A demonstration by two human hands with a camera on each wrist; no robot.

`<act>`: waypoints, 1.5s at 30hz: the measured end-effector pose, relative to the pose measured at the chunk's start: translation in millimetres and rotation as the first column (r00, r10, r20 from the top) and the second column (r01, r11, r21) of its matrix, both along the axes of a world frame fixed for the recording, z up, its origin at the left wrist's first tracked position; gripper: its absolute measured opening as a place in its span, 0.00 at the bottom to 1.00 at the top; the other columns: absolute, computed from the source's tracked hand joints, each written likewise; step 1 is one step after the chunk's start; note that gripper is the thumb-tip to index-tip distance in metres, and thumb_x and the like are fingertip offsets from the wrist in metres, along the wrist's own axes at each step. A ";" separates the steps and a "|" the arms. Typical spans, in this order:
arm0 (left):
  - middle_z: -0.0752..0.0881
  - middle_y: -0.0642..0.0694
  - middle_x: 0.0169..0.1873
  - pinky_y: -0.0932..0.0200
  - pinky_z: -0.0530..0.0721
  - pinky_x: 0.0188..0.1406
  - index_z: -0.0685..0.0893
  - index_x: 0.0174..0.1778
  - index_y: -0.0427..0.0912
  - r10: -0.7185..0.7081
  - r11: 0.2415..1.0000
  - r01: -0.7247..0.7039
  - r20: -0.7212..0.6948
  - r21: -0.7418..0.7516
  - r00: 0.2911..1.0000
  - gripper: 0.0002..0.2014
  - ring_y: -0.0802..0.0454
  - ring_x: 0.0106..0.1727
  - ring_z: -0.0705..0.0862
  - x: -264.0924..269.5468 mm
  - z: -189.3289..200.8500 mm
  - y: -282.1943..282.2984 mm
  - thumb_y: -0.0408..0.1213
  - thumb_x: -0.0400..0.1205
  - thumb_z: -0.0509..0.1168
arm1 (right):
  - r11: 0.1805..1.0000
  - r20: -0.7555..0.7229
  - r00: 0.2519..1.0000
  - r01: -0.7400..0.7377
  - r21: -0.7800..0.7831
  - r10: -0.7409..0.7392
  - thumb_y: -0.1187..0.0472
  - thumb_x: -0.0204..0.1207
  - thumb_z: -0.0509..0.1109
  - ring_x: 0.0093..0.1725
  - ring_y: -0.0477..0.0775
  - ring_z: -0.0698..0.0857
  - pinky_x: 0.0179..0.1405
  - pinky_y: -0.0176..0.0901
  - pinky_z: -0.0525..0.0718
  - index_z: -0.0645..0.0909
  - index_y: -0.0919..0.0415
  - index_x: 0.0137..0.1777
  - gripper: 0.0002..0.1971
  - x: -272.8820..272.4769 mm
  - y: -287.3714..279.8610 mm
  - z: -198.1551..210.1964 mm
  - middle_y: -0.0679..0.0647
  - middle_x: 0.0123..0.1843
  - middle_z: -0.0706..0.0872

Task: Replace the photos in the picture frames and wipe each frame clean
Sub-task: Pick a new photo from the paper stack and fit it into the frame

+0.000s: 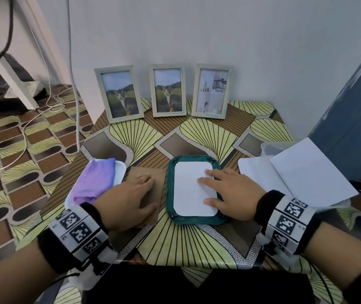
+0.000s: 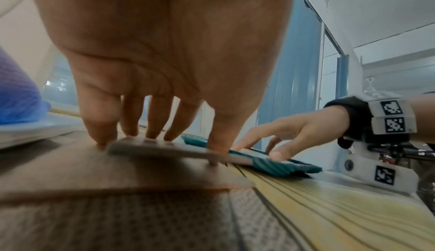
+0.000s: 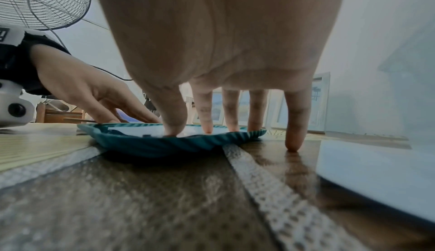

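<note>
At nine o'clock on the patterned table (image 1: 199,244) we see a white tray (image 1: 120,172) holding a folded purple cloth (image 1: 95,181), its long axis running from seven toward one o'clock. Just right of it lies a brown backing board (image 1: 146,172), flat on the table, and our left hand (image 1: 129,201) rests on it with fingers spread and nearly straight; in the left wrist view the fingertips (image 2: 101,139) press down on the board's surface and curl round nothing. At the centre sits the teal frame (image 1: 193,220), lying flat and face down, its long axis running six to twelve o'clock, its short top edge toward the wall. A white sheet (image 1: 191,189) with rounded corners lies inside it (blank side up, same six-to-twelve orientation). Our right hand (image 1: 232,194) lies on the sheet's right half, fingers straight and splayed; the right wrist view shows thumb and three fingers touching down inside the frame while the little finger (image 3: 294,134) lands on the table just beyond the frame's rim. Along the wall at twelve o'clock three pale frames (image 1: 168,91) stand upright in portrait, facing us. At three o'clock loose white papers (image 1: 302,172) overlap, partly covering a clear container (image 1: 269,148).
</note>
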State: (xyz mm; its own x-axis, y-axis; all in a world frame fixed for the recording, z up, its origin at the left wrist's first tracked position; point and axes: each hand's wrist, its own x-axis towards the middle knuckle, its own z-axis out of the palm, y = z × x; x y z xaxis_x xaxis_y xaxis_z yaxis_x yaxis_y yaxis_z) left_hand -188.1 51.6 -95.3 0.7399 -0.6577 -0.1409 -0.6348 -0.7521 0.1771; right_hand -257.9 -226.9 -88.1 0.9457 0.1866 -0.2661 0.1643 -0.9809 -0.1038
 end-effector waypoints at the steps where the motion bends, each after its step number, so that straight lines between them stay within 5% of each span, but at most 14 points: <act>1: 0.61 0.48 0.84 0.61 0.62 0.78 0.60 0.85 0.44 0.009 1.000 -0.009 0.004 -0.010 1.000 0.35 0.52 0.82 0.64 0.5 1.4 -0.6 0.55 0.84 0.59 | 1.000 0.000 1.000 0.000 0.000 0.000 0.38 0.83 0.56 0.83 0.59 0.57 0.78 0.59 0.67 0.55 0.40 0.84 0.30 0.5 0.2 0.4 0.47 0.87 0.54; 4: 0.80 0.44 0.72 0.57 0.74 0.67 0.75 0.74 0.40 0.065 0.995 -0.065 -0.001 -0.071 0.998 0.25 0.48 0.67 0.79 3.3 8.7 -3.5 0.47 0.82 0.60 | 1.000 0.001 1.000 0.003 0.004 -0.003 0.38 0.83 0.56 0.83 0.59 0.58 0.78 0.59 0.67 0.55 0.40 0.84 0.30 1.0 0.6 -0.1 0.47 0.87 0.55; 7: 0.86 0.47 0.49 0.59 0.72 0.45 0.79 0.57 0.41 0.092 0.973 -0.097 -0.031 -0.209 0.995 0.12 0.49 0.45 0.80 2.2 16.8 -5.6 0.43 0.82 0.59 | 1.000 -0.005 1.000 -0.002 0.006 0.002 0.38 0.83 0.56 0.83 0.59 0.57 0.78 0.61 0.66 0.55 0.39 0.84 0.31 1.5 -1.3 -1.5 0.47 0.87 0.54; 10: 0.86 0.55 0.40 0.67 0.72 0.39 0.81 0.59 0.43 0.121 0.933 -0.145 -0.093 -0.330 0.988 0.10 0.57 0.40 0.81 1.8 24.4 -7.0 0.38 0.84 0.60 | 1.000 -0.021 1.000 -0.020 0.022 0.020 0.37 0.83 0.55 0.84 0.60 0.57 0.79 0.61 0.65 0.55 0.40 0.84 0.30 3.4 -4.4 -1.2 0.48 0.88 0.53; 12: 0.86 0.62 0.33 0.71 0.73 0.35 0.81 0.61 0.53 0.124 0.892 -0.173 -0.141 -0.417 0.982 0.12 0.62 0.37 0.82 1.2 31.7 -9.0 0.36 0.84 0.60 | 0.999 -0.016 1.000 -0.021 0.045 0.022 0.37 0.84 0.54 0.84 0.58 0.58 0.80 0.60 0.64 0.56 0.41 0.84 0.30 3.6 -5.7 -0.4 0.48 0.87 0.54; 14: 0.86 0.61 0.34 0.66 0.75 0.37 0.82 0.62 0.58 0.113 0.855 -0.176 -0.155 -0.488 0.981 0.16 0.62 0.38 0.82 0.9 38.4 -12.8 0.35 0.84 0.61 | 0.996 -0.007 1.000 -0.007 0.088 0.008 0.38 0.84 0.54 0.84 0.56 0.58 0.80 0.58 0.63 0.57 0.42 0.84 0.30 2.6 -6.5 0.8 0.48 0.87 0.55; 19: 0.85 0.70 0.41 0.77 0.72 0.41 0.81 0.66 0.58 0.050 0.844 -0.109 -0.126 -0.526 0.991 0.17 0.68 0.44 0.81 2.3 42.8 -31.2 0.36 0.84 0.61 | 0.971 0.024 0.999 0.019 0.238 -0.026 0.39 0.84 0.57 0.84 0.50 0.58 0.81 0.47 0.60 0.61 0.45 0.84 0.30 -1.3 -8.4 4.1 0.45 0.87 0.55; 23: 0.87 0.57 0.51 0.55 0.81 0.51 0.79 0.68 0.59 0.006 0.878 -0.066 -0.126 -0.473 0.992 0.22 0.55 0.49 0.83 0.5 45.5 -50.1 0.48 0.78 0.55 | 0.971 0.100 0.993 0.036 0.235 -0.061 0.42 0.84 0.61 0.83 0.49 0.58 0.81 0.49 0.63 0.63 0.49 0.83 0.30 -8.0 -13.2 1.7 0.47 0.86 0.60; 28: 0.82 0.53 0.36 0.55 0.74 0.34 0.80 0.49 0.48 -0.064 0.970 0.064 0.008 -0.234 0.998 0.11 0.51 0.36 0.79 -1.4 47.4 -79.6 0.47 0.81 0.55 | 0.978 0.094 0.992 0.060 0.200 -0.080 0.44 0.83 0.63 0.79 0.51 0.66 0.78 0.51 0.69 0.66 0.53 0.81 0.29 -11.1 -18.3 -3.7 0.48 0.82 0.66; 32: 0.78 0.51 0.30 0.63 0.63 0.26 0.78 0.38 0.44 -0.092 0.990 0.096 0.043 -0.101 0.995 0.13 0.58 0.31 0.74 -1.6 43.8 -102.1 0.47 0.82 0.56 | 0.969 0.085 0.993 0.055 0.242 -0.078 0.47 0.82 0.65 0.76 0.50 0.71 0.74 0.50 0.73 0.71 0.54 0.79 0.26 -10.3 -20.3 -3.1 0.47 0.80 0.70; 36: 0.83 0.48 0.36 0.54 0.78 0.35 0.79 0.36 0.42 -0.093 0.995 0.095 0.044 -0.035 0.995 0.16 0.48 0.37 0.80 -1.4 38.0 -119.2 0.49 0.82 0.55 | 0.966 0.066 0.995 0.062 0.251 -0.081 0.48 0.82 0.66 0.77 0.49 0.70 0.75 0.51 0.72 0.71 0.53 0.79 0.27 -8.3 -22.5 -3.1 0.46 0.82 0.68; 41: 0.86 0.40 0.40 0.45 0.83 0.45 0.83 0.43 0.35 -0.077 0.993 0.076 -0.008 -0.086 0.997 0.20 0.42 0.43 0.84 1.5 35.5 -124.3 0.46 0.85 0.52 | 0.968 0.053 0.996 0.063 0.241 -0.078 0.49 0.80 0.68 0.77 0.48 0.70 0.74 0.53 0.73 0.70 0.51 0.80 0.28 -7.6 -23.6 -2.4 0.45 0.81 0.67; 45: 0.81 0.49 0.70 0.53 0.78 0.66 0.78 0.71 0.49 -0.125 0.990 0.120 -0.081 -0.072 0.989 0.24 0.51 0.66 0.80 8.5 39.0 -103.0 0.56 0.87 0.50 | 0.974 0.053 0.996 0.058 0.220 -0.072 0.48 0.79 0.68 0.77 0.49 0.70 0.74 0.53 0.73 0.69 0.51 0.80 0.29 -7.3 -23.4 -1.7 0.46 0.82 0.66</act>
State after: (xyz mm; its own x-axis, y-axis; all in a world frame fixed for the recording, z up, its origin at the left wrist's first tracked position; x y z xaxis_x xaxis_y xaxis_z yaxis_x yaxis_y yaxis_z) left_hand -179.6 -51.4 -56.3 0.6404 -0.7528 -0.1526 -0.7021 -0.6543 0.2810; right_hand -265.2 -250.3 -89.8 0.9707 0.1716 -0.1679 0.1136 -0.9444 -0.3087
